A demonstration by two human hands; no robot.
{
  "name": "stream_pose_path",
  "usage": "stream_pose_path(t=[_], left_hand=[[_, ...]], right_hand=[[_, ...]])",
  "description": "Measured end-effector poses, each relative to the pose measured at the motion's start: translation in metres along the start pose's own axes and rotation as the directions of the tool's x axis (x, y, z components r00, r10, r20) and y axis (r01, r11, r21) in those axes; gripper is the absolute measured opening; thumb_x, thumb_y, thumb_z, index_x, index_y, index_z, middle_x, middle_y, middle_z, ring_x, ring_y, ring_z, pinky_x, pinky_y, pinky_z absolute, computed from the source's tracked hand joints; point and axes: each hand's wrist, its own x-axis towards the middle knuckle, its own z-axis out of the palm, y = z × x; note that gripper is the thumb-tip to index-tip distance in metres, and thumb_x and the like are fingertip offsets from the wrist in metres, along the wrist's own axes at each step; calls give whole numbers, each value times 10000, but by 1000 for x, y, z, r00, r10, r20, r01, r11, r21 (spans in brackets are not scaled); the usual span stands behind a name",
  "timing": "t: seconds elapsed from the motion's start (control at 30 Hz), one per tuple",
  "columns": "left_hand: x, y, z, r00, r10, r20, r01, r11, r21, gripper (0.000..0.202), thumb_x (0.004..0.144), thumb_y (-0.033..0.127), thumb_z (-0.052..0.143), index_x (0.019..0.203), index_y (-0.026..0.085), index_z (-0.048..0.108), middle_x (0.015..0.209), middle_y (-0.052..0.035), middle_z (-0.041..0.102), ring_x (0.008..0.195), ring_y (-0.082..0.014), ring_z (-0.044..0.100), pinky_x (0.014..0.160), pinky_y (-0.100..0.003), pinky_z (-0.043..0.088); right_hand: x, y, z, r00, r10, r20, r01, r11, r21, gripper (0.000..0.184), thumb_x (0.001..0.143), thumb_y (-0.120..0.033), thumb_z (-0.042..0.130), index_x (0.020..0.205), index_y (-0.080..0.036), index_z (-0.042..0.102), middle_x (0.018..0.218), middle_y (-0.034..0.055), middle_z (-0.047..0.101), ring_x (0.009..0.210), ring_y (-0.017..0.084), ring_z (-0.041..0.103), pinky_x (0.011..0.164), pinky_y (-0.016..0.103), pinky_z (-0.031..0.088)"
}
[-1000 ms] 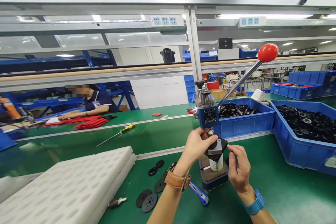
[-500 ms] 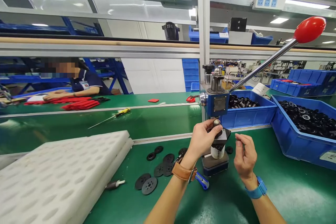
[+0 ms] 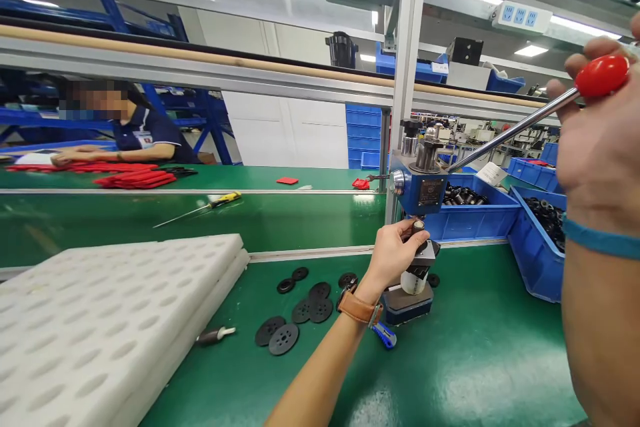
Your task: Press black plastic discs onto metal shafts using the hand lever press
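Note:
A small blue hand press (image 3: pixel 419 188) stands on the green bench. Its steel lever slants up to a red ball knob (image 3: pixel 601 75). My left hand (image 3: pixel 396 253) pinches a small round part with a metal centre (image 3: pixel 418 227) under the ram, over the black fixture (image 3: pixel 419 265). My right hand (image 3: pixel 595 137) is raised at the right edge, its fingers curled round the red knob. Several black discs (image 3: pixel 300 312) lie on the bench left of the press base.
A white foam tray with rows of holes (image 3: pixel 95 320) fills the lower left. Blue bins of black parts (image 3: pixel 473 208) (image 3: pixel 543 227) stand at the right. A blue-handled tool (image 3: pixel 384 335) lies by the press base. Across the conveyor a person (image 3: pixel 135 133) works over red pieces.
My right hand rose from beside the fixture up to the red knob and closed round it. My left hand stayed on the part under the ram. The view shifted left.

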Motion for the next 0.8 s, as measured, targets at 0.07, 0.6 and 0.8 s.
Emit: stream_pose_path(t=[0.07, 0.6, 0.8], left_hand=[[1, -1, 0, 1000, 16, 4, -16, 1000, 4, 344, 788, 372, 723, 1006, 106, 740, 962, -92, 747, 894, -227, 692, 768, -281, 533], [-1, 0, -2, 1000, 5, 9, -5, 997, 79, 325, 794, 411, 697, 862, 93, 698, 862, -106, 717, 802, -218, 656, 699, -284, 510], [-2, 1, -2, 1000, 7, 12, -8, 997, 79, 309, 796, 414, 697, 827, 107, 684, 849, -94, 705, 797, -209, 644, 694, -276, 496]], right_hand=[[14, -3, 4, 994, 108, -23, -105, 988, 114, 317, 1071, -210, 296, 884, -142, 544, 833, 9, 510, 696, 83, 556, 621, 242, 455], [-130, 40, -59, 979, 66, -194, 7, 935, 355, 223, 726, -200, 430, 712, -185, 652, 406, -40, 304, 411, 136, 267, 611, 360, 442], [-131, 35, -65, 986, 90, -143, -41, 948, 315, 312, 753, -159, 410, 756, -202, 719, 437, -21, 316, 454, 159, 316, 707, 413, 482]])
